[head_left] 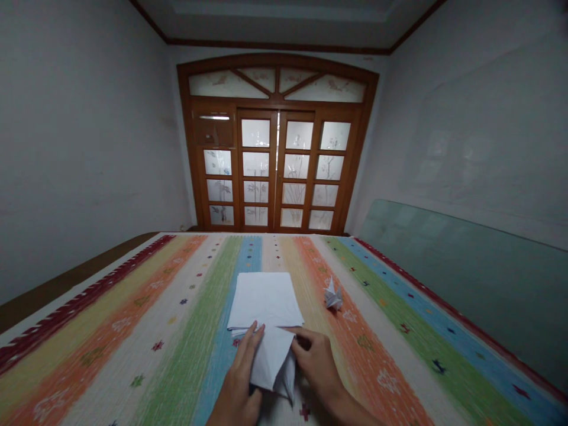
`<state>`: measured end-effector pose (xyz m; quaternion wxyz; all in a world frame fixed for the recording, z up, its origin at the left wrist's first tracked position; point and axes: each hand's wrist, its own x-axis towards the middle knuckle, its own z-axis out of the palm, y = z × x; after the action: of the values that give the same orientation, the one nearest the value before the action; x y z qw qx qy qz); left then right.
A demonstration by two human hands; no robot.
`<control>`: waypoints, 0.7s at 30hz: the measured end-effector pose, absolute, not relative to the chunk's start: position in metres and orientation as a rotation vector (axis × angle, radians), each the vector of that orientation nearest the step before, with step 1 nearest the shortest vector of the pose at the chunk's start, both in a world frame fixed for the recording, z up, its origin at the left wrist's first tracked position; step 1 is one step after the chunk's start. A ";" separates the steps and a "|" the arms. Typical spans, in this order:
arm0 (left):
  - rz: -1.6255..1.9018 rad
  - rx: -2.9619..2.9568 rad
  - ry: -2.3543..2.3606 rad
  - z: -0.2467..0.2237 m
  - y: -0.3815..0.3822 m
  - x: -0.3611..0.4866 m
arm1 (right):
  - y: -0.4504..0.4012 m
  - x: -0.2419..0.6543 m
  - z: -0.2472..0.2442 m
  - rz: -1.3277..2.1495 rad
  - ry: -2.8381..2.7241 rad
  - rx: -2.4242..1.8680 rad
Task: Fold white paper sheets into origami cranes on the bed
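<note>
A partly folded sheet of white paper (267,356) lies at the near edge of a stack of white paper (266,297), overlapping it slightly. Along its left side rests my left hand (242,371), fingers on top and thumb below, gripping the sheet. My right hand (318,360) pinches the sheet's right corner between thumb and forefinger. A loose flap hangs at the lower right of the folded sheet. To the right of the stack stands a small folded paper figure (332,296) with pointed tips, apart from both hands.
A striped, patterned cloth (177,349) covers the table. Beyond the far edge are wooden doors with glass panes (277,171). A pale green panel (465,278) rises along the right side, and a dark brown edge (80,260) shows at the left.
</note>
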<state>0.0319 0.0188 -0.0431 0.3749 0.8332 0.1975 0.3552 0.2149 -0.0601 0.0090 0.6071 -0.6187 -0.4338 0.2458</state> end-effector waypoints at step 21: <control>0.948 1.618 0.775 -0.009 0.044 0.033 | -0.051 0.229 -0.009 1.007 -0.708 -1.268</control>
<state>0.0331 0.0438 -0.0087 0.5282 0.6771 0.3243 0.3967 0.2294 -0.0513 -0.0086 0.6343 -0.5548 -0.3099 0.4403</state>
